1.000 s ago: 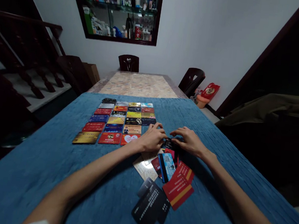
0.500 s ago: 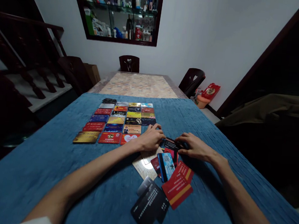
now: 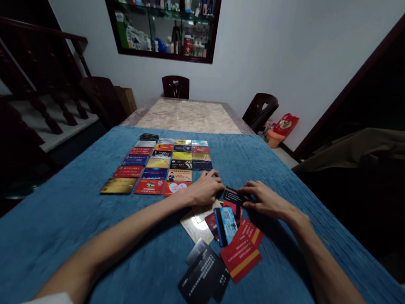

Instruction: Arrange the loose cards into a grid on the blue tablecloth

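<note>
A black card [image 3: 233, 196] with light print spans the gap between my two hands above the loose pile. My left hand [image 3: 204, 189] is closed, its fingertips at the card's left end. Thumb and forefinger of my right hand [image 3: 265, 200] pinch its right end. Just below lie a blue card [image 3: 227, 225] with a dark stripe, red cards [image 3: 242, 256] with a yellow band, and a cream card [image 3: 197, 228] partly under my left wrist. Nearer to me are overlapping dark grey cards [image 3: 199, 280]. How firmly the left fingers grip is hard to see.
Left of my hands, several cards such as a gold one [image 3: 117, 186] and a red one [image 3: 149, 186] lie face up in rows. A small stack of black cards [image 3: 149, 137] tops the left column. A blue cloth [image 3: 54, 233] covers the near table; chairs [image 3: 260, 110] stand around it.
Almost nothing differs. My right fingers have shifted slightly on the black card, and more of its printed face shows. The view has drifted a little.
</note>
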{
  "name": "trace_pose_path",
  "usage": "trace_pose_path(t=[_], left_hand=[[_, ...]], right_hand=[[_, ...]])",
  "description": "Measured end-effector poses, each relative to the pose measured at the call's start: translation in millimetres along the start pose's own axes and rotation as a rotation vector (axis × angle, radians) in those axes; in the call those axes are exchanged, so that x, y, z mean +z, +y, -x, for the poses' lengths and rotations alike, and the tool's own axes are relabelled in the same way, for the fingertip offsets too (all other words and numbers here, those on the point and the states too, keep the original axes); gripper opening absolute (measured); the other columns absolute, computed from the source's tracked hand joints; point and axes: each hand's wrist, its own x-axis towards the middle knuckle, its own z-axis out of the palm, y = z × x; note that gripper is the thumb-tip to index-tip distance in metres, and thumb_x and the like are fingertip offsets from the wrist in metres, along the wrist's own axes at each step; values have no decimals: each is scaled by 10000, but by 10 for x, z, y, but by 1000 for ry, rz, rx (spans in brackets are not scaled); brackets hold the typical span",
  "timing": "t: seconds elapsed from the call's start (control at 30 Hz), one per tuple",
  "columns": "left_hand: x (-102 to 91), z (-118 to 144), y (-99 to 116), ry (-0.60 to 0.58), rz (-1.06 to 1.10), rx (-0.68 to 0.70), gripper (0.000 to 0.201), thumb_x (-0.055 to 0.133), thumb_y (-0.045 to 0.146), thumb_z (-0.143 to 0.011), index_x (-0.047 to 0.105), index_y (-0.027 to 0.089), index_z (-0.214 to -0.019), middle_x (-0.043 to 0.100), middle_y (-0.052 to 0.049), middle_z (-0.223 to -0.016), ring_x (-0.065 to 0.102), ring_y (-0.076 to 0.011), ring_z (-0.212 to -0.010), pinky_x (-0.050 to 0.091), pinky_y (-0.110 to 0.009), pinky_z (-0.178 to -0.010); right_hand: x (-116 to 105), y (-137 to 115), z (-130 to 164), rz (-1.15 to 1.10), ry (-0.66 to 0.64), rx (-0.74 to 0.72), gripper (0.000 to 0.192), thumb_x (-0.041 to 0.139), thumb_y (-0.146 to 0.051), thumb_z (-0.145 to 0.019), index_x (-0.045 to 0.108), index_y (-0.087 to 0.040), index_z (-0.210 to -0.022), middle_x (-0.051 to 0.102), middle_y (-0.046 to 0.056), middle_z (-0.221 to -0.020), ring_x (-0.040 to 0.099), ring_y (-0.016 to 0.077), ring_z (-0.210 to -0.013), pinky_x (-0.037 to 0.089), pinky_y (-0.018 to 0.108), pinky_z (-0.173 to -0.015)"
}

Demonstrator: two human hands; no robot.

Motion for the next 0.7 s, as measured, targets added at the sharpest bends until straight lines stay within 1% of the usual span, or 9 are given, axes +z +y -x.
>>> trace_pose_path(t=[0.13, 0.3, 0.47, 0.6, 0.7], left_hand=[[19, -3, -12, -1, 0, -6, 396, 528, 71, -789, 656, 195, -1142, 664, -94, -1159, 404, -315, -1248, 375, -470, -956], [24, -3, -17, -20, -9, 1, 481, 533, 87, -808, 621, 240, -1255, 655, -87, -1171, 408, -310, -1233, 374, -461, -947], [14, 0, -7, -22, -8, -5, 483, 535, 91, -820, 616, 244, -1270, 647, -86, -1173, 411, -307, -1231, 377, -453, -948], [19, -2, -6, -21, -20, -1, 477, 541, 87, -821, 617, 246, -1264, 636, -88, -1182, 413, -297, -1231, 381, -442, -950], [32, -4, -12, -28, -25, -1, 472, 531, 100, -841, 615, 270, -1273, 623, -85, -1174, 410, -300, -1231, 378, -446, -952]], right_hand=[[28, -7, -22, 22, 43, -10, 324, 577, -349, -903, 712, -242, -1177, 658, 113, -1115, 580, 274, -1032, 440, 399, -927], [59, -6, -38, 43, 53, 4, 370, 616, -432, -887, 707, -223, -1179, 659, 121, -1122, 576, 288, -1044, 450, 398, -907], [61, -20, -35, 62, 64, -6, 378, 628, -458, -877, 703, -234, -1172, 655, 121, -1117, 578, 290, -1036, 458, 408, -892], [68, -44, -39, 64, 55, 16, 385, 634, -450, -872, 688, -216, -1173, 644, 129, -1121, 575, 295, -1039, 462, 417, -885], [89, -62, -47, 75, 69, 34, 399, 652, -431, -860, 667, -216, -1196, 638, 131, -1127, 572, 297, -1059, 459, 414, -882]])
